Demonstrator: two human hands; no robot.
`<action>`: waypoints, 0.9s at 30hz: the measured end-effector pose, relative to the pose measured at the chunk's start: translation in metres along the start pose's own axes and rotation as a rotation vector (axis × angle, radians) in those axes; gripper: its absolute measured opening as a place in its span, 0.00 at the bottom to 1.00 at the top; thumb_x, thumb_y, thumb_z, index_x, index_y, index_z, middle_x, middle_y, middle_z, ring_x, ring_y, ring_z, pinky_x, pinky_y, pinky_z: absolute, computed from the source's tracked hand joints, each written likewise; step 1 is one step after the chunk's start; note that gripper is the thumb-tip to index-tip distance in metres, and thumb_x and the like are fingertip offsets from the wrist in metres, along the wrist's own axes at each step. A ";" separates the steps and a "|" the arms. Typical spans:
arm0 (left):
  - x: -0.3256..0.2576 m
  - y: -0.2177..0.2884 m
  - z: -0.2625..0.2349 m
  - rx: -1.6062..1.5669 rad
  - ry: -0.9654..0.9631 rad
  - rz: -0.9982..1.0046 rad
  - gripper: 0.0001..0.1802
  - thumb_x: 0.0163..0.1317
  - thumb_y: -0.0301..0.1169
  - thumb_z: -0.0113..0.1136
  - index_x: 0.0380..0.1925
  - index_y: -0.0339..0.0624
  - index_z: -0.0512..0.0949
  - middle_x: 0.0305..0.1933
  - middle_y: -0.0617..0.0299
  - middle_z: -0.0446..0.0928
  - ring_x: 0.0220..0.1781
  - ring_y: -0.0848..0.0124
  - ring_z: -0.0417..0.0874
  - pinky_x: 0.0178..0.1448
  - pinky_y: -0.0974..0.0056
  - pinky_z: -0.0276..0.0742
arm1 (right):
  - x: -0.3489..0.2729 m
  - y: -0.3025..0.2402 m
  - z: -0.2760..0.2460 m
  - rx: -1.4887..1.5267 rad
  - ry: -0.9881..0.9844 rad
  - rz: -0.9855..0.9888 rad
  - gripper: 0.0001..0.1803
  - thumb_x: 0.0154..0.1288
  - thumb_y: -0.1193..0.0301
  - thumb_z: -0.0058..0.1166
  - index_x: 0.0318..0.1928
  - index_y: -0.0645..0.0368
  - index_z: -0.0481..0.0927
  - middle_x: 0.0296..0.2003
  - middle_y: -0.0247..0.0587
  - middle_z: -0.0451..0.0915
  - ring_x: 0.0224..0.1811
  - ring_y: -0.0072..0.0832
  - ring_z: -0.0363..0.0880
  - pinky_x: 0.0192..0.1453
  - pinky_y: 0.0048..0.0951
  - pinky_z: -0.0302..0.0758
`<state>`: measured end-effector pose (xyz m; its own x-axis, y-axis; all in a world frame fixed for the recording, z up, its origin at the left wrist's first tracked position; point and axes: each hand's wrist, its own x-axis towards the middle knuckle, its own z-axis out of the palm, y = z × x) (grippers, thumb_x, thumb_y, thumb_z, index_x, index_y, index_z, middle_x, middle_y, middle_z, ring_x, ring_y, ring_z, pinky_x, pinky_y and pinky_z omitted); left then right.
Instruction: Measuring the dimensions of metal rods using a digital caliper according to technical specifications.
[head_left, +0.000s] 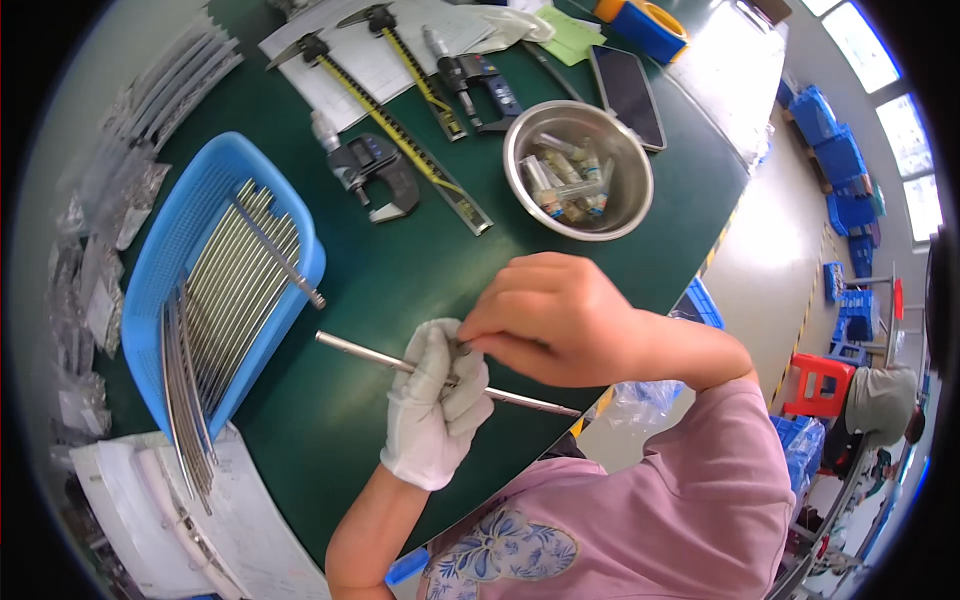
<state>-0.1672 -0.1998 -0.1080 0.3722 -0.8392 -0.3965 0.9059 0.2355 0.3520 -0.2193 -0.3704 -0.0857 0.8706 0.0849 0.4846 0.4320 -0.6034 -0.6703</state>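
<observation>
My left hand (425, 420), in a white glove, is closed around a slim metal rod (360, 350). The rod slants across in front of me, sticking out on both sides of the glove. Just above the gloved fingers, my bare right hand (565, 315) is closed in a pinch over the rod's middle. Whatever its fingertips hold is too small and covered to make out. To the left stands a blue plastic basket (150, 285) with many similar metal rods (240, 285); one lies crosswise on top, and several thin ones lean over the near rim.
Beyond my right hand is a steel bowl (640, 190) of small clear tubes. Two calipers (400, 135), micrometers (375, 180), a phone (628, 95) and a tape roll (645, 30) lie behind. Bagged parts (95, 300) line the left edge; a red stool (820, 385) stands on the floor.
</observation>
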 end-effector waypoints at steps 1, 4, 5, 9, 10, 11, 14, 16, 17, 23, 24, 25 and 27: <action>0.000 -0.001 -0.004 0.000 -0.019 -0.017 0.13 0.68 0.41 0.37 0.40 0.46 0.68 0.22 0.71 0.61 0.12 0.85 0.49 0.13 0.78 0.45 | 0.000 -0.001 0.003 -0.084 0.010 -0.042 0.09 0.48 0.76 0.58 0.34 0.59 0.77 0.25 0.35 0.75 0.24 0.31 0.74 0.27 0.29 0.69; -0.002 -0.001 -0.012 -0.089 -0.037 -0.017 0.13 0.68 0.40 0.38 0.39 0.46 0.68 0.22 0.71 0.61 0.12 0.85 0.49 0.13 0.78 0.45 | -0.002 -0.003 0.012 -0.161 0.056 -0.106 0.12 0.48 0.71 0.61 0.36 0.58 0.78 0.24 0.33 0.74 0.22 0.29 0.71 0.24 0.28 0.66; -0.002 -0.001 -0.011 -0.114 -0.031 -0.019 0.13 0.68 0.40 0.38 0.39 0.45 0.69 0.22 0.71 0.61 0.11 0.84 0.49 0.13 0.78 0.44 | -0.003 -0.004 0.012 -0.212 0.063 -0.102 0.14 0.48 0.70 0.61 0.37 0.58 0.77 0.25 0.33 0.74 0.22 0.28 0.71 0.24 0.28 0.66; 0.001 0.001 -0.013 -0.102 -0.062 -0.023 0.14 0.67 0.40 0.39 0.39 0.43 0.70 0.20 0.70 0.57 0.13 0.83 0.49 0.13 0.77 0.44 | -0.001 0.016 -0.028 -0.418 0.194 -0.075 0.15 0.45 0.72 0.59 0.38 0.58 0.78 0.25 0.36 0.74 0.23 0.31 0.72 0.26 0.30 0.66; 0.002 0.000 -0.014 -0.126 -0.083 -0.025 0.15 0.67 0.40 0.39 0.40 0.41 0.71 0.19 0.70 0.54 0.13 0.82 0.48 0.13 0.76 0.44 | -0.001 0.017 -0.047 -0.556 0.189 0.083 0.12 0.41 0.72 0.59 0.32 0.54 0.78 0.26 0.36 0.72 0.28 0.35 0.72 0.31 0.33 0.68; 0.002 0.000 -0.014 -0.127 -0.084 -0.028 0.15 0.67 0.40 0.39 0.40 0.41 0.71 0.19 0.70 0.54 0.13 0.82 0.48 0.13 0.76 0.44 | -0.002 0.024 -0.061 -0.692 0.194 0.174 0.11 0.42 0.71 0.57 0.31 0.54 0.79 0.28 0.36 0.73 0.32 0.35 0.72 0.35 0.35 0.67; 0.003 0.001 -0.014 -0.157 -0.086 -0.052 0.16 0.67 0.40 0.39 0.38 0.40 0.72 0.19 0.70 0.52 0.13 0.81 0.48 0.13 0.76 0.45 | -0.009 0.034 -0.082 -0.713 -0.016 0.308 0.09 0.43 0.70 0.57 0.30 0.53 0.78 0.30 0.35 0.73 0.37 0.33 0.72 0.42 0.34 0.66; 0.005 0.001 -0.015 -0.164 -0.134 -0.053 0.16 0.67 0.40 0.39 0.39 0.40 0.72 0.19 0.69 0.52 0.13 0.81 0.48 0.13 0.75 0.45 | -0.009 0.039 -0.083 -0.702 -0.014 0.287 0.10 0.44 0.71 0.57 0.31 0.55 0.78 0.30 0.35 0.74 0.34 0.33 0.72 0.40 0.33 0.67; 0.005 0.002 -0.015 -0.162 -0.134 -0.059 0.16 0.67 0.40 0.39 0.39 0.40 0.72 0.19 0.69 0.52 0.13 0.81 0.48 0.13 0.75 0.45 | -0.010 0.041 -0.084 -0.689 -0.014 0.263 0.10 0.44 0.72 0.57 0.31 0.56 0.78 0.29 0.35 0.74 0.32 0.33 0.71 0.39 0.31 0.68; 0.002 0.003 -0.013 -0.155 -0.072 -0.072 0.14 0.66 0.40 0.42 0.36 0.43 0.71 0.19 0.70 0.56 0.13 0.82 0.48 0.14 0.76 0.44 | -0.008 0.032 -0.102 -0.714 0.174 0.571 0.09 0.49 0.69 0.56 0.32 0.57 0.75 0.23 0.35 0.76 0.25 0.29 0.73 0.30 0.29 0.70; 0.002 0.004 -0.014 -0.150 -0.087 -0.072 0.14 0.66 0.40 0.42 0.37 0.43 0.71 0.19 0.70 0.56 0.13 0.82 0.48 0.14 0.76 0.44 | -0.008 0.031 -0.102 -0.697 0.136 0.618 0.10 0.49 0.69 0.56 0.33 0.57 0.75 0.23 0.35 0.76 0.25 0.29 0.73 0.30 0.29 0.70; 0.002 0.004 -0.015 -0.145 -0.103 -0.072 0.14 0.66 0.41 0.42 0.37 0.43 0.71 0.19 0.70 0.56 0.13 0.82 0.48 0.14 0.76 0.44 | -0.010 0.033 -0.102 -0.699 0.139 0.622 0.10 0.49 0.69 0.56 0.33 0.57 0.75 0.23 0.35 0.76 0.25 0.29 0.73 0.30 0.29 0.70; 0.002 0.003 -0.014 -0.183 -0.112 -0.070 0.15 0.67 0.40 0.40 0.37 0.39 0.71 0.19 0.69 0.54 0.13 0.81 0.48 0.14 0.75 0.45 | -0.014 0.039 -0.098 -0.715 0.130 0.563 0.10 0.49 0.70 0.55 0.34 0.56 0.76 0.20 0.34 0.74 0.24 0.31 0.73 0.32 0.30 0.70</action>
<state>-0.1612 -0.1944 -0.1200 0.2915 -0.9034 -0.3144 0.9541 0.2509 0.1635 -0.2379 -0.4730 -0.0631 0.8562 -0.4340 0.2804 -0.3342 -0.8790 -0.3401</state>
